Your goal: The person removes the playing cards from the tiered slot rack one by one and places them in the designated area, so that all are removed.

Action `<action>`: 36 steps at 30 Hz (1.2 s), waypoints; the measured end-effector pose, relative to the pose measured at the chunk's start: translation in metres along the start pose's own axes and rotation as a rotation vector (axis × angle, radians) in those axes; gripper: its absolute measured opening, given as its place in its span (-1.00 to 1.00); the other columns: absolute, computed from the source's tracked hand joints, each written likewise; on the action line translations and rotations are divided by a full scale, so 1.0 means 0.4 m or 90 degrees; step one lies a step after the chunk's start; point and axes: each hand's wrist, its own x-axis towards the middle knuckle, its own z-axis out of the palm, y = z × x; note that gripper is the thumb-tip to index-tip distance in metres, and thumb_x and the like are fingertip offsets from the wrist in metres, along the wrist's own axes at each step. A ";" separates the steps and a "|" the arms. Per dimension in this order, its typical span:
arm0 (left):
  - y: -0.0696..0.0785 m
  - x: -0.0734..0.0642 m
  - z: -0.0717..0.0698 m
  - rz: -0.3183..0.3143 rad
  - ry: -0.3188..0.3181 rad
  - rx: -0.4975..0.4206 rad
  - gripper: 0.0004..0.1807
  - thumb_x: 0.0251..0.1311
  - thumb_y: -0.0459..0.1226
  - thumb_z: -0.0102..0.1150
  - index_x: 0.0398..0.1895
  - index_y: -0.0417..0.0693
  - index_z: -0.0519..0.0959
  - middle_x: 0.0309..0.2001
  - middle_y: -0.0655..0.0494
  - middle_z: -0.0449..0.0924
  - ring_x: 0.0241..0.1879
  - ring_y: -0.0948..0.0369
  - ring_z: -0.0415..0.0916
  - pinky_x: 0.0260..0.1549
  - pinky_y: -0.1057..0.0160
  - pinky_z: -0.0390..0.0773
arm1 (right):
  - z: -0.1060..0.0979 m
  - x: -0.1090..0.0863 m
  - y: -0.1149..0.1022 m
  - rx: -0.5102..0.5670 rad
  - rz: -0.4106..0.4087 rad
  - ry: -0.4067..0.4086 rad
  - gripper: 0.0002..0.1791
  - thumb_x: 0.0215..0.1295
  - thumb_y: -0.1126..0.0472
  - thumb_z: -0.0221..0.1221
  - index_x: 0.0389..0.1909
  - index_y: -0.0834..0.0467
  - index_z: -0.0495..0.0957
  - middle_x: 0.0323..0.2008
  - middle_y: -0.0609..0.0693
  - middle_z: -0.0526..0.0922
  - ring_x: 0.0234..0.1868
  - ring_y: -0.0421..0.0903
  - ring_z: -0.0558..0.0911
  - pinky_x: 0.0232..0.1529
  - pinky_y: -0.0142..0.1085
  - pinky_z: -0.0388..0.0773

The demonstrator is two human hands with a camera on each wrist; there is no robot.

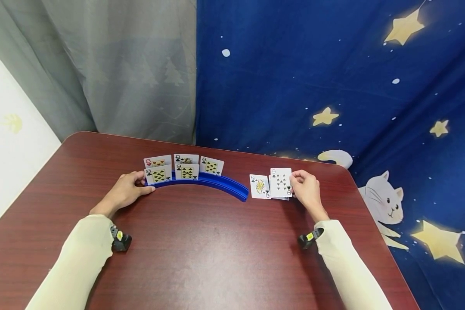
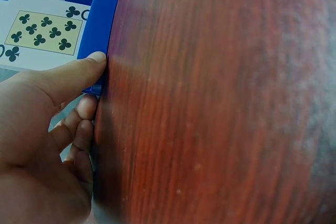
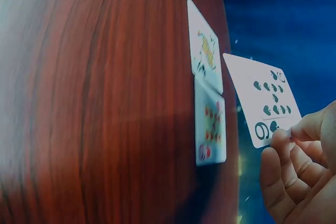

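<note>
My left hand (image 1: 129, 189) grips the left end of a blue curved card holder (image 1: 221, 182), thumb on its near side. Cards stand in the holder in two rows: an eight of clubs (image 2: 44, 32) and a nine of clubs (image 1: 187, 172) in front, a red card (image 1: 157, 161), a queen (image 1: 186, 158) and a black-pip card (image 1: 212, 165) behind. Off the holder's right end, my right hand (image 1: 307, 189) pinches a nine of spades (image 3: 265, 98) by its edge, raised above the table. Below it lie a queen of clubs (image 1: 258, 187) and a red-pip card (image 3: 211, 124), mostly covered in the head view.
The dark red wooden table (image 1: 201, 249) carries the holder and cards. Behind its far edge hang a grey curtain (image 1: 139, 86) and a blue curtain (image 1: 271, 77) with stars. A white wall (image 1: 11, 142) is at the left.
</note>
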 end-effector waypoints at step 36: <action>-0.001 0.002 0.000 0.009 0.008 0.018 -0.67 0.25 -0.23 0.31 -0.07 -0.28 0.52 -0.19 -0.14 0.52 -0.14 -0.01 0.42 -0.10 0.01 0.35 | -0.047 0.046 0.144 -0.163 0.102 0.043 -0.73 0.26 0.16 0.11 -0.22 0.21 0.72 -0.29 0.16 0.74 -0.11 0.18 0.57 -0.08 -0.01 0.43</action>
